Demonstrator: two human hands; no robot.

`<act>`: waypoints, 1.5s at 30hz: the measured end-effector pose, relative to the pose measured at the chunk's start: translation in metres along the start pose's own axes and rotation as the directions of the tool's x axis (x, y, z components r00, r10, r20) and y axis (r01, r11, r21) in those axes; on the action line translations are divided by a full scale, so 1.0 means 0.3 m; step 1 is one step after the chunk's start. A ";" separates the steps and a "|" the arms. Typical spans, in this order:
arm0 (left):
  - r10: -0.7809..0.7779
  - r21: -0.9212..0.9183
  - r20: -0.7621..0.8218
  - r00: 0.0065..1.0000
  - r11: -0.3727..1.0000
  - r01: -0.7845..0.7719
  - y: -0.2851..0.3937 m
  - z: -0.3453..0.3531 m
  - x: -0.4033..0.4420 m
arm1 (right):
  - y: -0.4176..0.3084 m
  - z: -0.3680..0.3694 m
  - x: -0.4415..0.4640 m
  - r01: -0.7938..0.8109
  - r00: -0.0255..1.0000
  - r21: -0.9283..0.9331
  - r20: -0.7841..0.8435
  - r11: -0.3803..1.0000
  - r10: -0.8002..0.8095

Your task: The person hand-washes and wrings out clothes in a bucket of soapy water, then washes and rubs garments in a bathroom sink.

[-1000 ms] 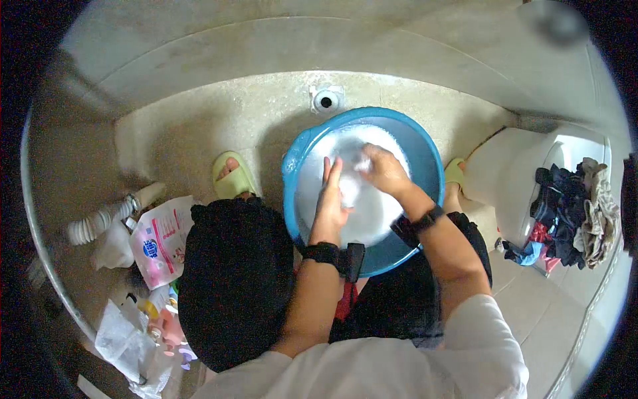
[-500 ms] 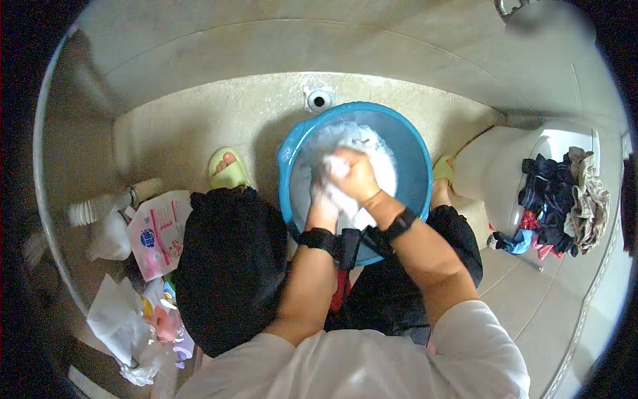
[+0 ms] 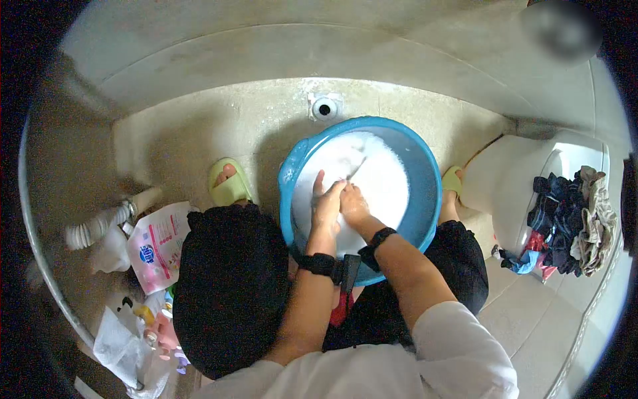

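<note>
Your two hands work at one basin, which sits on the floor between your two feet. Your left hand and right hand meet over the white foam inside it, touching at the fingers: the left has one digit raised apart, the right curls in against it. Whether anything is gripped between them, you cannot tell from this view. Two black bands circle your wrists, one on each.

The basin is round, blue and smooth, apparently plastic; the foam is dense and soft-looking, with a greyish break near its middle. You wear two pale-green slippers. One drain, a round dark hole in a square plate, lies beyond the basin. To your left are one ribbed white hose and one printed pink-and-white bag; to your right, one heap of crumpled clothes, dark, beige, red and blue.
</note>
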State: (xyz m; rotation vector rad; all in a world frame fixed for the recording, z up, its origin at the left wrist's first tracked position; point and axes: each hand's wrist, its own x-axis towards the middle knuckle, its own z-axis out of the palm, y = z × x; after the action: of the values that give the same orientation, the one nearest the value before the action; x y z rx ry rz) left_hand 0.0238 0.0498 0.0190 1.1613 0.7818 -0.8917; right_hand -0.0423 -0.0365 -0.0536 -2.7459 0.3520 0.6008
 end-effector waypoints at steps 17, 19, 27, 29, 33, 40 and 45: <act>0.261 -0.662 0.630 0.732 0.674 0.329 0.074 -0.021 -0.071 | -0.275 -0.545 -0.107 0.485 0.863 0.586 -0.202 0.649 -0.463; 0.249 -0.663 0.619 0.745 0.674 0.325 0.069 -0.019 -0.067 | -0.283 -0.513 -0.070 0.411 0.909 0.387 -0.245 0.825 -0.338; 0.172 -0.163 0.263 0.949 0.978 -0.132 -0.181 0.016 0.138 | 0.027 -0.371 0.119 -0.123 0.963 0.456 -0.159 0.881 0.216; -0.004 -0.329 0.274 0.962 0.939 0.098 -0.071 0.050 0.018 | 0.085 -0.340 0.117 -0.300 0.911 0.379 -0.159 0.875 0.381; 0.100 -0.136 -0.063 0.993 0.985 -0.108 -0.069 -0.016 0.063 | 0.143 -0.269 0.083 -0.356 0.756 0.484 -0.355 0.800 0.551; 0.004 -0.084 -0.065 0.998 0.996 -0.009 -0.037 -0.030 0.052 | 0.060 -0.042 0.098 -0.355 0.882 0.101 0.367 0.929 0.297; -0.128 -0.248 0.106 0.986 0.957 0.151 0.035 0.017 -0.018 | 0.147 -0.305 0.089 0.112 0.986 0.593 -0.165 0.797 -0.016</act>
State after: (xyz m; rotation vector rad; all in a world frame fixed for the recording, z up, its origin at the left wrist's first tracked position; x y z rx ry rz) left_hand 0.0311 0.0475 0.0292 0.8420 0.8856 -0.9227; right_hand 0.0013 -0.1135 0.0032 -2.1708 0.4003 0.2013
